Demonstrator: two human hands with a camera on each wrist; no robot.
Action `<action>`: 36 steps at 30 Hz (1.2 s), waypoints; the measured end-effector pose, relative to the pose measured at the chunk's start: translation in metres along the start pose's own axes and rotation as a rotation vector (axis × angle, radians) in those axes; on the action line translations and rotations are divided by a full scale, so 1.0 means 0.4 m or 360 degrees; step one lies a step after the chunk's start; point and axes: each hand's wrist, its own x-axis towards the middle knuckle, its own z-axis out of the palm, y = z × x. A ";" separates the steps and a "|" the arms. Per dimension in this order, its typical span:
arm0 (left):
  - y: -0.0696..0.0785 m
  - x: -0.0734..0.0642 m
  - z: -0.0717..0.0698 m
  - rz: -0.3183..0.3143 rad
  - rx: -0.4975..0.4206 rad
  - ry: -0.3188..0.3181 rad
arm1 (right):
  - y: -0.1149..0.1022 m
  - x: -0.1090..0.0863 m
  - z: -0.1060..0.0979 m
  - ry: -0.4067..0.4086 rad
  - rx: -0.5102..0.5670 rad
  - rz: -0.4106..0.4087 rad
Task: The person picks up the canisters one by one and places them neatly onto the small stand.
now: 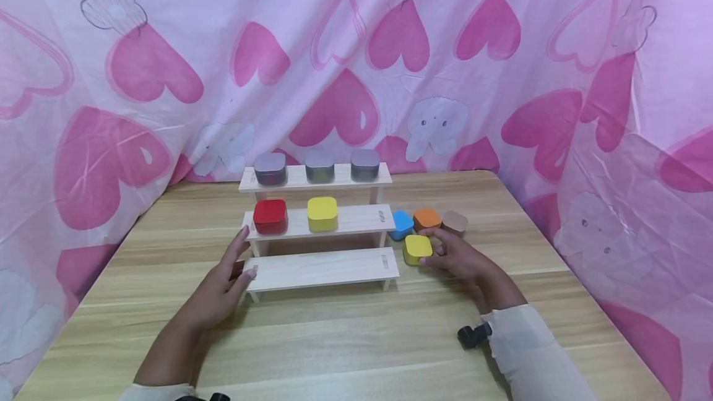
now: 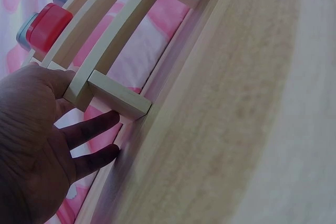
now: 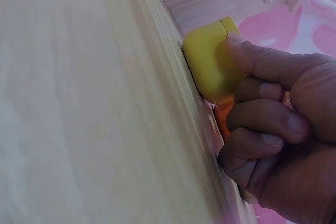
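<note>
My right hand (image 1: 457, 257) pinches a small yellow lidded box (image 1: 418, 249) between thumb and fingers, just right of a three-step wooden stand (image 1: 323, 268). In the right wrist view the thumb lies on the yellow box (image 3: 207, 61), whose lower edge is right at the tabletop; the other fingers curl in. My left hand (image 1: 220, 286) is at the stand's left end, thumb at the lowest step and forefinger up by the middle step. Its other fingers (image 2: 97, 129) stretch out beside the stand's leg. A red box (image 1: 270, 216) and another yellow box (image 1: 322, 214) sit on the middle step.
Three grey boxes (image 1: 320, 167) stand in a row on the top step. Right of the stand, blue (image 1: 401, 224), orange (image 1: 427, 218) and brown (image 1: 455, 222) boxes lie close together on the wooden table (image 1: 356, 351). A pink heart-patterned cloth (image 1: 334, 30) hangs behind.
</note>
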 end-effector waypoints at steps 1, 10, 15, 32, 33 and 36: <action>-0.001 0.000 0.000 -0.0004 0.0001 0.0001 | 0.000 0.001 0.001 -0.0004 0.0008 0.0006; 0.001 -0.001 -0.002 0.0031 0.0005 0.0016 | -0.007 0.001 -0.001 -0.0011 0.0016 0.0067; -0.003 -0.001 -0.001 0.0027 0.0009 0.0016 | -0.007 -0.001 -0.003 0.0003 0.0017 0.0068; 0.000 -0.001 -0.001 0.0041 -0.0007 0.0018 | -0.026 -0.031 -0.017 0.0008 0.0138 -0.0001; 0.000 -0.001 -0.001 0.0041 -0.0008 0.0020 | -0.028 -0.031 -0.017 0.0015 0.0146 -0.0012; 0.001 0.001 -0.001 0.0035 -0.0007 0.0018 | -0.033 -0.032 -0.018 0.0068 0.0152 -0.0047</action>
